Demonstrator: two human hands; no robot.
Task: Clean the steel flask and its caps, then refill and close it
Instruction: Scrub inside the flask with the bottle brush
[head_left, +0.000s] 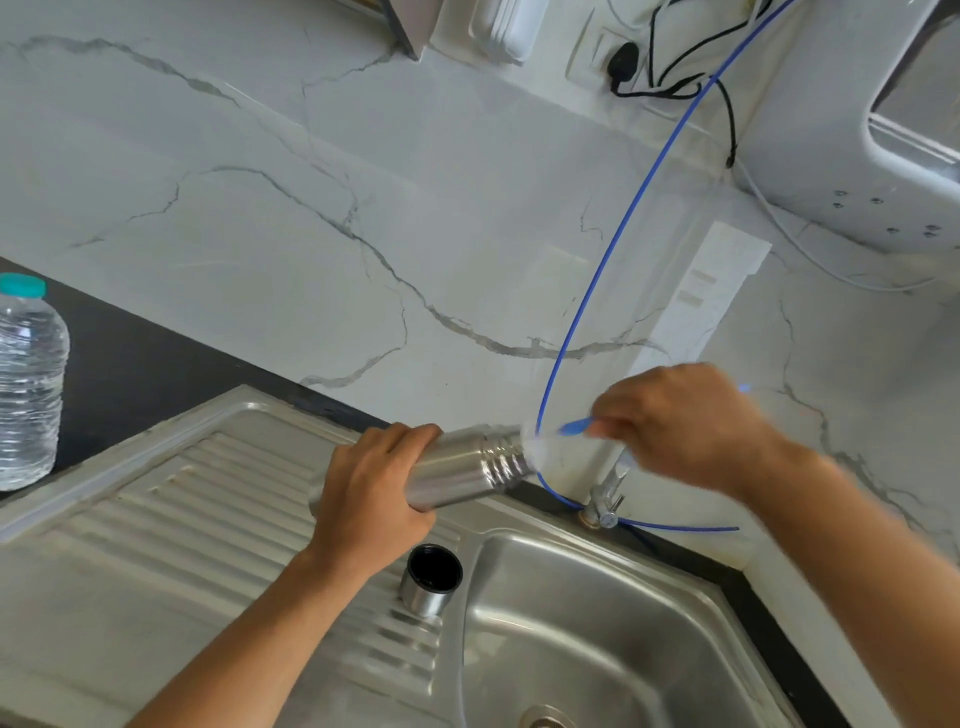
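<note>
My left hand (371, 488) grips the steel flask (467, 467) around its body and holds it nearly level above the draining board, its threaded open mouth pointing right. My right hand (685, 426) grips the blue handle of a bottle brush (574, 427); its blurred white bristles sit at the flask's mouth. A steel outer cap (430, 581) with a black inside stands open end up on the draining board, just left of the sink basin. No other cap shows.
The steel sink (597, 623) lies below, with a small tap (605, 501) at its back edge. A thin blue tube (613, 249) curves from the wall to the tap. A clear water bottle (28, 384) with a teal cap stands far left. A white appliance (852, 130) hangs top right.
</note>
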